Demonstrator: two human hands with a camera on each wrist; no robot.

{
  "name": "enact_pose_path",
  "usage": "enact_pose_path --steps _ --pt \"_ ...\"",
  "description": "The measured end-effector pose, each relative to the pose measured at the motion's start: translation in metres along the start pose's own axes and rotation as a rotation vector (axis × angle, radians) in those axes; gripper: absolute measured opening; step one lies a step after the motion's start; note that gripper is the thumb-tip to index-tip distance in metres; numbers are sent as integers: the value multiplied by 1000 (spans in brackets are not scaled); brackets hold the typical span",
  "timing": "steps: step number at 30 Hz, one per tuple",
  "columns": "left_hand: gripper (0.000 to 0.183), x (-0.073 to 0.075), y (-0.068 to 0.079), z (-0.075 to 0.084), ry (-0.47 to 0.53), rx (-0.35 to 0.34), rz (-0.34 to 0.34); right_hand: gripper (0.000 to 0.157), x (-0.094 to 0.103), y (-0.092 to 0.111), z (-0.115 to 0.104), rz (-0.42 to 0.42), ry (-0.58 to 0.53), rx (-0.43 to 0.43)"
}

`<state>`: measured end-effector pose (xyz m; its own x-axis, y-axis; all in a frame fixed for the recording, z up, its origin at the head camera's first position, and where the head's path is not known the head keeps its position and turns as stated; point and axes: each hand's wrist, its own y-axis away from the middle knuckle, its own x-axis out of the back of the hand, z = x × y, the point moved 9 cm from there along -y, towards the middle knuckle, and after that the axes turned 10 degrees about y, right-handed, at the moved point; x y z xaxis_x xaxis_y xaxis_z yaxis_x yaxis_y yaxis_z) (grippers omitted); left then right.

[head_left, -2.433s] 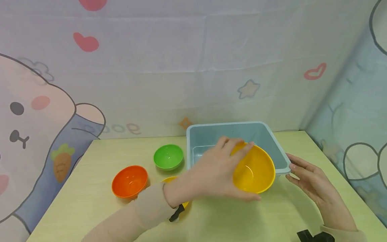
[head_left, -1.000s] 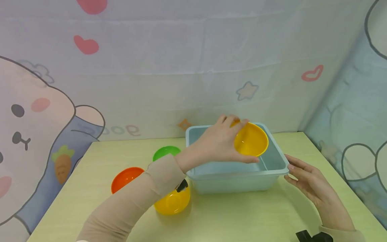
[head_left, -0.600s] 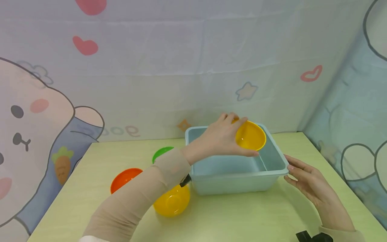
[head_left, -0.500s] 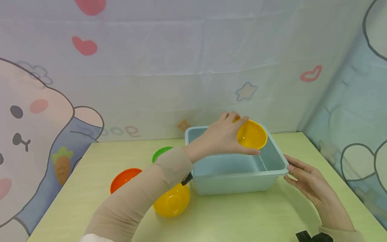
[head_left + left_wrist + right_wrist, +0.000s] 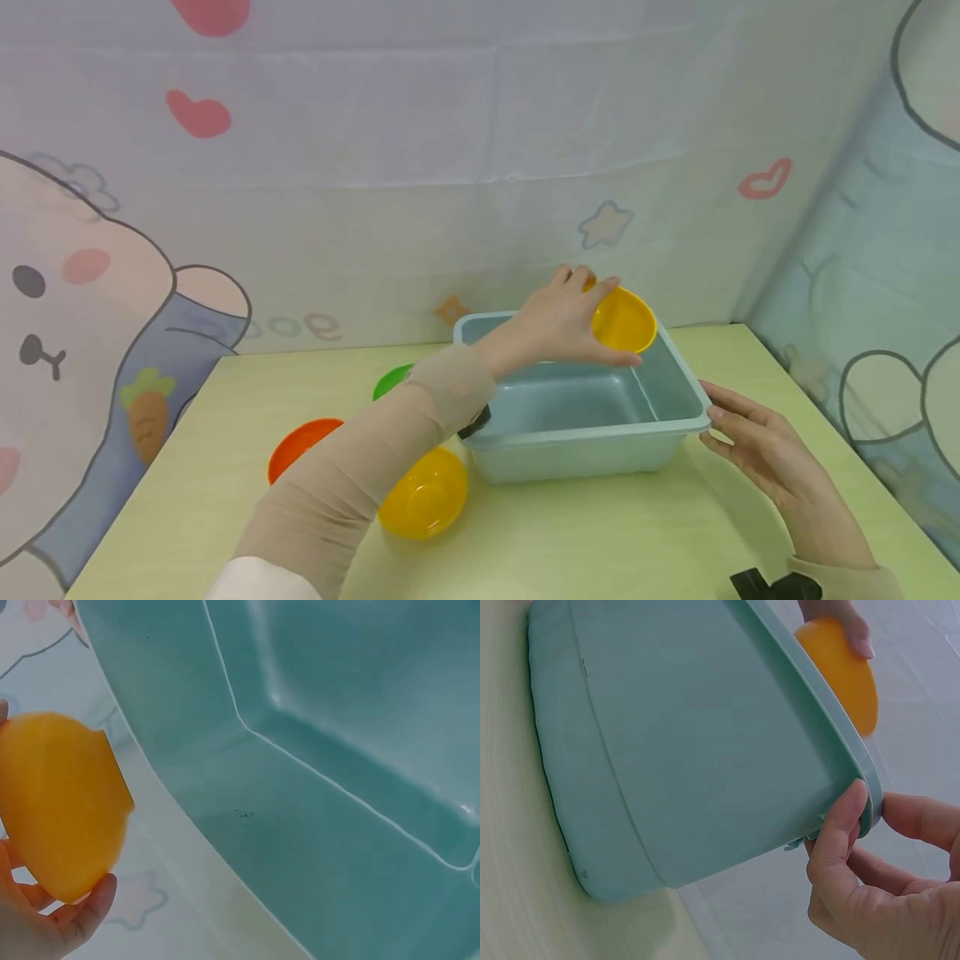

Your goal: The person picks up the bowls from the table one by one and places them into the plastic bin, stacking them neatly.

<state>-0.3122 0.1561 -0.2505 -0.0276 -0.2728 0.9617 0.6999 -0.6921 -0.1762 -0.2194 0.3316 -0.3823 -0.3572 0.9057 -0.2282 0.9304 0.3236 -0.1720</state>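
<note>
My left hand [image 5: 557, 323] holds a yellow bowl [image 5: 627, 320] by its rim, raised above the back of a light blue plastic bin [image 5: 577, 457]. The bowl is tilted, its hollow facing the head camera. In the left wrist view, the bowl's rounded outside [image 5: 64, 799] appears beside the bin's rim, with fingertips at its edge. At the bin's front right corner, my right hand [image 5: 776, 467] pinches the rim between thumb and fingers, which the right wrist view shows closely. Inside the bin, the visible floor is bare.
Left of the bin, a second yellow bowl [image 5: 429, 498], an orange bowl [image 5: 298, 443] and a green bowl [image 5: 390, 381] stand on the pale wooden table [image 5: 585, 542], partly hidden by the left forearm. A printed cloth [image 5: 390, 167] hangs behind.
My left hand has carried the yellow bowl from the bin's front right up and back over the bin. The right hand has stayed at the bin's corner.
</note>
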Motion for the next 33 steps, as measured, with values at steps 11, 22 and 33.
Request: enact_pose_path --steps 11,22,33 --pt "104 -20 -19 -7 -1 -12 -22 45 -3 0 -1 1 4 -1" --pt "104 -42 -30 -11 -18 -14 -32 45 -4 3 2 7 -2 -5" --pt "99 -63 -33 -21 6 -6 -45 44 -5 1 2 33 20 -14"
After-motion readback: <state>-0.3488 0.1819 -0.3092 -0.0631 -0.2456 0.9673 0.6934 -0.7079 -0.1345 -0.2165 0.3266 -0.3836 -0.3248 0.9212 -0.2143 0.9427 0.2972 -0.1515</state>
